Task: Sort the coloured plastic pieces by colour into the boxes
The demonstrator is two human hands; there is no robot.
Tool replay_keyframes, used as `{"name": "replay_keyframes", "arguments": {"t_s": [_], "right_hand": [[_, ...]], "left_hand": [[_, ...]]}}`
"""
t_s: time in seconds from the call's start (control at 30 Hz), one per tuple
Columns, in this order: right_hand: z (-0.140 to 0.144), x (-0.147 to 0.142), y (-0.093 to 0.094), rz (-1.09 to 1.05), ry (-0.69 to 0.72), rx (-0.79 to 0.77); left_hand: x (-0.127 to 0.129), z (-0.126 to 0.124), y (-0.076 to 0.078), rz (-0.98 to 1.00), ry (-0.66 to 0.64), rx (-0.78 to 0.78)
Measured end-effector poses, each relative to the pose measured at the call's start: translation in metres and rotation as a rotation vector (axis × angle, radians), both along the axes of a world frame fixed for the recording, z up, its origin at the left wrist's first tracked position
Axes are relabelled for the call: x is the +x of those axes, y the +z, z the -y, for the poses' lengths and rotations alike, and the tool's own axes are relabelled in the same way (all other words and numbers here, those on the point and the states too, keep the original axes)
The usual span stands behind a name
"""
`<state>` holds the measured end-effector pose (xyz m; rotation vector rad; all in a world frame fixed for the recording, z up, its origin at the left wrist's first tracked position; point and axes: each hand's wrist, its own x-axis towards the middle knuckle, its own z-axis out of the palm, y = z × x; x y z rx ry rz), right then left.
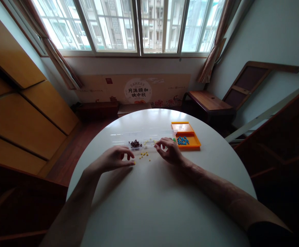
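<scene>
Above the white round table (149,199), my left hand (115,159) has its thumb and curled fingers apart. A small yellow bead-like piece (134,163) lies at its thumb tip. Several more yellow pieces (144,154) are scattered on the table between my hands. My right hand (168,151) hangs over the front edge of a clear divided box (121,137), thumb and forefinger pinched together; what they hold is too small to make out. Dark brown pieces (135,143) fill one compartment, and some yellow ones lie in the compartment beside it. My right hand partly covers the green pieces (174,139).
An orange tray (194,148) with small blue pieces (183,140) sits right of the clear box, its other section (181,127) pale and shiny. Beyond the table are a wooden bench (209,100), a printed panel (164,85) and windows. Wooden cabinets (23,120) stand at left.
</scene>
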<state>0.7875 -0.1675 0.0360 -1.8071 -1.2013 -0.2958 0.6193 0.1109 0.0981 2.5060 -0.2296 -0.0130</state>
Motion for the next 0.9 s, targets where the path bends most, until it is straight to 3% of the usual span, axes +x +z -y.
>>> {"name": "replay_keyframes", "arguments": {"t_s": [0.23, 0.4, 0.47, 0.53, 0.63, 0.7, 0.9], "right_hand": [[0.0, 0.0, 0.001, 0.027, 0.032, 0.005], [0.002, -0.005, 0.004, 0.126, 0.212, -0.049], [0.003, -0.007, 0.007, 0.176, 0.323, -0.102], [0.005, -0.009, 0.01, 0.197, 0.404, -0.165], [0.007, -0.009, 0.014, 0.196, 0.443, -0.226], [0.008, -0.009, 0.016, 0.197, 0.45, -0.244], [0.008, -0.008, 0.016, 0.204, 0.443, -0.255]], "left_hand": [[0.004, 0.013, 0.002, -0.037, -0.054, 0.013], [0.004, 0.005, 0.0, 0.045, -0.004, -0.024], [0.001, -0.006, 0.002, 0.116, 0.079, 0.001], [-0.001, -0.02, 0.003, 0.237, 0.262, 0.073], [-0.004, -0.037, 0.003, 0.297, 0.536, 0.21], [-0.005, -0.043, 0.001, 0.282, 0.645, 0.267], [-0.003, -0.041, -0.004, 0.263, 0.672, 0.3]]}}
